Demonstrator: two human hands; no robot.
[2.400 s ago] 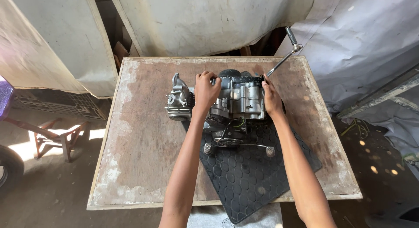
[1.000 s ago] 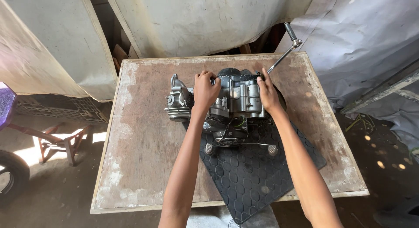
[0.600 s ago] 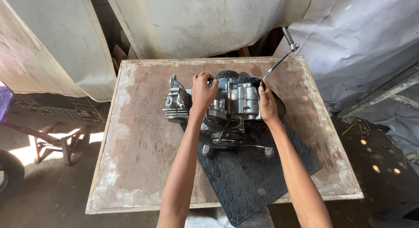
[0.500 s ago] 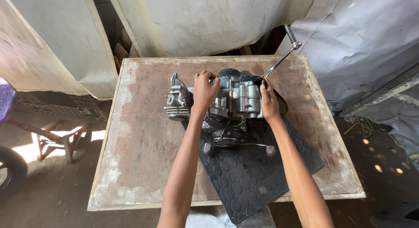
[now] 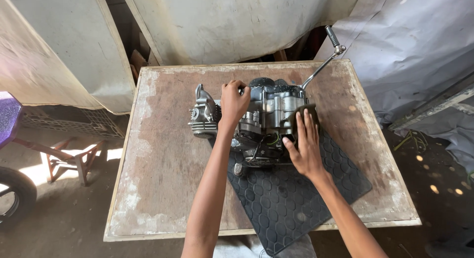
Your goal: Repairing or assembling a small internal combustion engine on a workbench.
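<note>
Soft, even daylight on the worktop (image 5: pixel 168 154); sharp focus. Bright sun patch on the floor (image 5: pixel 44 169) left; edges bow slightly.

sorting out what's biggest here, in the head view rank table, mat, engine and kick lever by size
1. table
2. mat
3. engine, partly hidden by both hands
4. kick lever

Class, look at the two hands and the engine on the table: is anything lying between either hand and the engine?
Nothing visible does. The left hand rests directly on top of the engine, and the right hand lies flat against its right side, over the black rubber mat. The kick lever juts away behind, clear of both hands.
</note>
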